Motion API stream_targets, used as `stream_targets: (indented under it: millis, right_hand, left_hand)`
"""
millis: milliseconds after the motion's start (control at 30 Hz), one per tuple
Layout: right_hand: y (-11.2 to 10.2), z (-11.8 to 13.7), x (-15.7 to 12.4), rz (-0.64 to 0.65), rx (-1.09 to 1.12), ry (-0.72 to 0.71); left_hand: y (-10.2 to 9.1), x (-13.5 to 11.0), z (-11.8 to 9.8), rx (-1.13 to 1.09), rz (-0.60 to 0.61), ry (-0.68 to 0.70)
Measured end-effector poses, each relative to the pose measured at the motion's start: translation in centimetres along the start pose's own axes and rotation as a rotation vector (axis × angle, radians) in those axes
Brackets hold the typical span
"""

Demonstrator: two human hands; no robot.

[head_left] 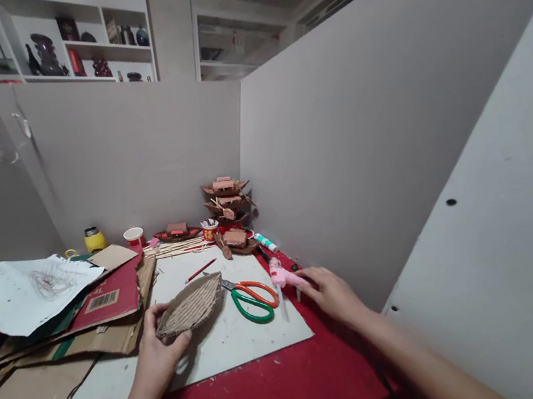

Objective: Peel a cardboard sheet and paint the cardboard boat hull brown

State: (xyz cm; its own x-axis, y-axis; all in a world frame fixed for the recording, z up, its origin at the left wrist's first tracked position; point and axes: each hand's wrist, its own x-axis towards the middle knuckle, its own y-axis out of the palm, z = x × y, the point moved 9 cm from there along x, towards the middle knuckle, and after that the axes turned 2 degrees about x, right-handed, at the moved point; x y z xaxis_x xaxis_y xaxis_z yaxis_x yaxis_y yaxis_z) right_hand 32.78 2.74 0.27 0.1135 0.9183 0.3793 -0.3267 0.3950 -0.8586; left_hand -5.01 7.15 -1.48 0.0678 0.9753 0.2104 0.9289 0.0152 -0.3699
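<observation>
My left hand (161, 347) grips the near left end of a cardboard boat hull (193, 305), a pointed oval with low walls and a ridged floor. It is held tilted just above the white board (211, 363). At the right, my right hand (329, 291) has its fingers around the handle of a pink hot glue gun (286, 276), with a glue stick (282, 301) showing below it. Scissors (252, 299) with one orange and one green handle lie between the hands, their blades near the hull. A red pencil (200, 270) rests behind the hull.
Stacked cardboard sheets (111, 305) and a drawn-on paper (28, 291) fill the left. At the back are finished model boats (227, 209), thin sticks (178, 248), a paper cup (134, 236) and a yellow jar (95, 240). Grey partitions (361, 130) enclose the red table (257, 396).
</observation>
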Motion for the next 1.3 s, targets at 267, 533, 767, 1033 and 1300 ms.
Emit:
stream_targets:
  millis: [267, 533, 767, 1033, 1300]
  right_hand:
    - [0.1, -4.2, 1.3, 0.014, 0.007, -0.007]
    - [-4.5, 4.1, 0.3, -0.185, 0.285, -0.158]
    - [-2.1, 12.7, -1.7, -0.049, 0.695, -0.395]
    - [0.9, 17.0, -3.4, 0.153, 0.895, -0.480]
    - [3.1, 17.8, -4.6, 0.175, 0.959, -0.669]
  left_hand:
    - [0.8, -0.1, 0.2, 0.051, 0.058, -0.007]
    - [1.6, -0.9, 0.1, 0.269, 0.108, 0.080]
    - [0.7, -2.2, -0.8, 0.152, 0.132, 0.022]
    - [-1.0, -0.6, -3.3, -0.009, 0.123, -0.014]
    - [1.6, 1.5, -6.3, -0.151, 0.173, 0.013]
